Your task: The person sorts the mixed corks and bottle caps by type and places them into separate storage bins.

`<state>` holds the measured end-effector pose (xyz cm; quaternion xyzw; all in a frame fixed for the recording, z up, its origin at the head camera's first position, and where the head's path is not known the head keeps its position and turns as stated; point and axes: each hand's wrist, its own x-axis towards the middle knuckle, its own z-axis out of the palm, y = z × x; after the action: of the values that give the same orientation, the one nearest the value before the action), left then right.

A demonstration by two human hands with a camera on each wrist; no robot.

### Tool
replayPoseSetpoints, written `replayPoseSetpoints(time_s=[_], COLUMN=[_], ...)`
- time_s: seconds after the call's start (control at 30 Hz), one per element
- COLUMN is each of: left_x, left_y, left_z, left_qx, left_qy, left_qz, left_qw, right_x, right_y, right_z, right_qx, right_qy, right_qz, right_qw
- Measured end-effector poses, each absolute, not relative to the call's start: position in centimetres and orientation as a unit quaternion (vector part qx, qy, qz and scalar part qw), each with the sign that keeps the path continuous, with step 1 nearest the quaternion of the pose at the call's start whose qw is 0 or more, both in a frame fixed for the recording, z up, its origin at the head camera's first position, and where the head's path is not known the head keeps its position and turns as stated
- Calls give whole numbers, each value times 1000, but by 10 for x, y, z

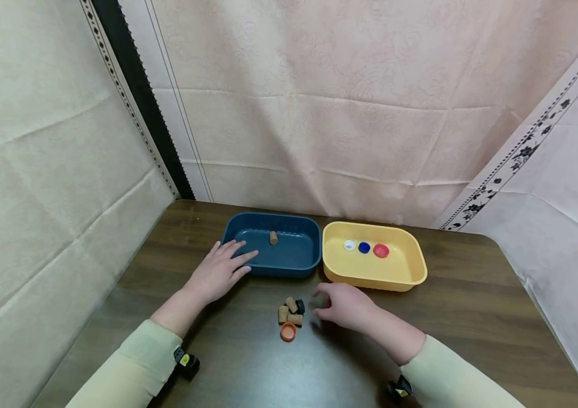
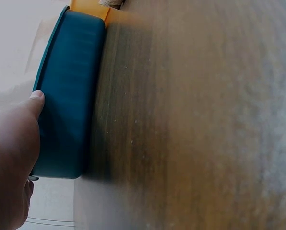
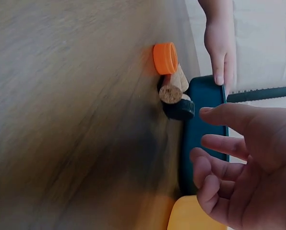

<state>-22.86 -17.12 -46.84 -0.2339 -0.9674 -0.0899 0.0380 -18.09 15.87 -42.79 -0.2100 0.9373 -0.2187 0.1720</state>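
Note:
My left hand (image 1: pixel 219 270) rests on the near left rim of the dark blue tray (image 1: pixel 289 272), its fingers spread over the inside. One cork (image 1: pixel 273 238) lies in that tray. Between the hands, a small pile on the table holds three corks (image 1: pixel 295 320), a black bottle cap (image 1: pixel 300 306) and an orange bottle cap (image 1: pixel 288 331). Just right of the pile hovers my right hand (image 1: pixel 346 306), fingers loosely bent and apart from the things. In the right wrist view nothing is between its thumb and fingers. The orange cap (image 3: pixel 165 58) stands out there beside the corks.
A yellow tray (image 1: pixel 370 279) adjoins the blue one on the right. Inside it sit a white cap (image 1: pixel 349 245), a blue cap (image 1: pixel 364 247) and a red cap (image 1: pixel 381 250). Cloth hangs behind and beside the brown wooden table (image 1: pixel 238 362).

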Motion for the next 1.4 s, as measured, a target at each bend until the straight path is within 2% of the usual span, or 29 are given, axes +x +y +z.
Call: replayPoseSetpoints(time_s=[0.43, 0.8, 1.4], left_x=[-230, -230, -231], left_y=[-170, -172, -172], left_z=[-470, -471, -471], left_qx=[-230, -232, -232], left_qy=[-969, -968, -968], left_qz=[-83, -84, -90], left_qw=[32, 39, 38], right_x=[-192, -200, -200], right_y=[132, 118, 114], right_z=[-429, -430, -430], right_qx=[-253, -283, -300], right_qy=[947, 941, 936], right_qz=[-120, -43, -19], right_qw=[159, 179, 183])
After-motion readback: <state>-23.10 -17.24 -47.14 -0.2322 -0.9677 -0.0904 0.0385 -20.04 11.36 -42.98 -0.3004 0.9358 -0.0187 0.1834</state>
